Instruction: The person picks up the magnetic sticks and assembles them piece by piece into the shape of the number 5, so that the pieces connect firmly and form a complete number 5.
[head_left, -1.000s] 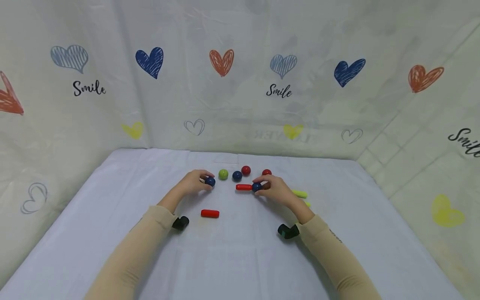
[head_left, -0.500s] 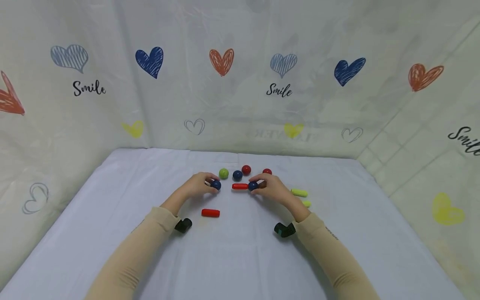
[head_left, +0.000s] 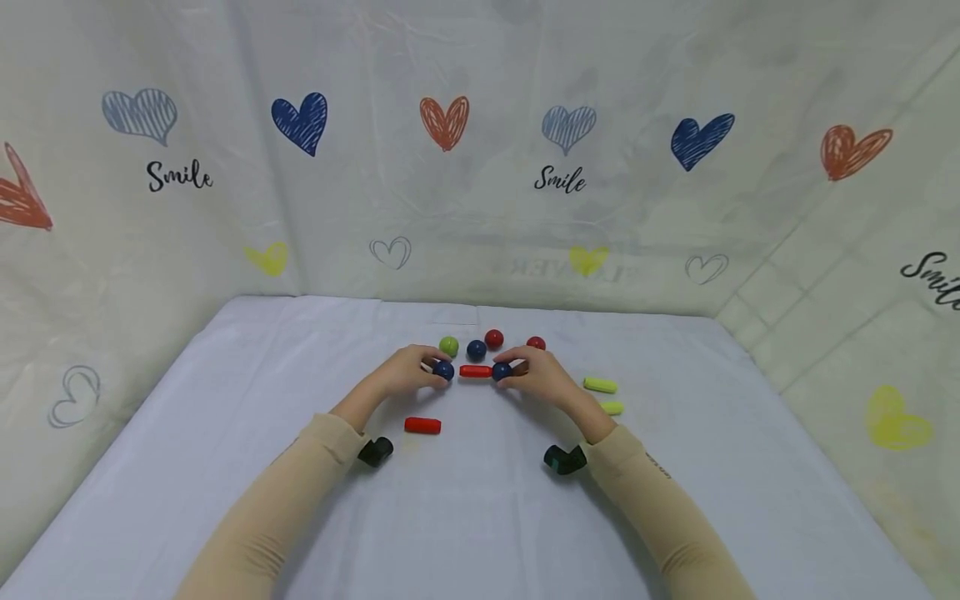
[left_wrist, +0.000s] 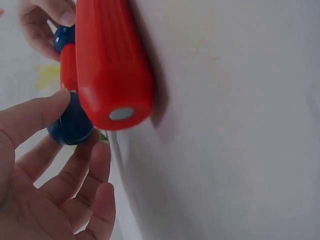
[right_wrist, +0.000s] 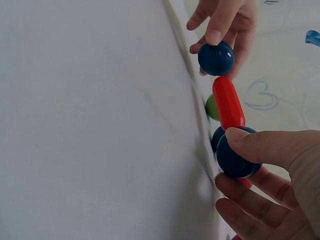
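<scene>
My left hand (head_left: 408, 371) pinches a glossy blue ball (head_left: 443, 371) between thumb and fingers. Just right of that ball, a narrow gap away in the head view, lies the left end of a red faceted rod (head_left: 476, 372). The rod's right end meets a second blue ball (right_wrist: 237, 155), which my right hand (head_left: 542, 377) holds by thumb and fingertips. A bit of red (right_wrist: 245, 182) shows beyond this ball, mostly hidden by the fingers. Closer to me lies another red rod (head_left: 423, 426), large in the left wrist view, with a silvery disc (left_wrist: 121, 114) in its end.
Behind the hands sit a green ball (head_left: 448, 346), a third blue ball (head_left: 476, 350) and two red balls, one at the middle (head_left: 493, 338) and one farther right (head_left: 536, 343). Two yellow-green rods (head_left: 600, 385) lie right of my right hand on the white cloth (head_left: 480, 517).
My left hand has moved right with its blue ball. My right hand has shifted slightly left with its ball and red rod, so the gap between ball and rod has narrowed.
</scene>
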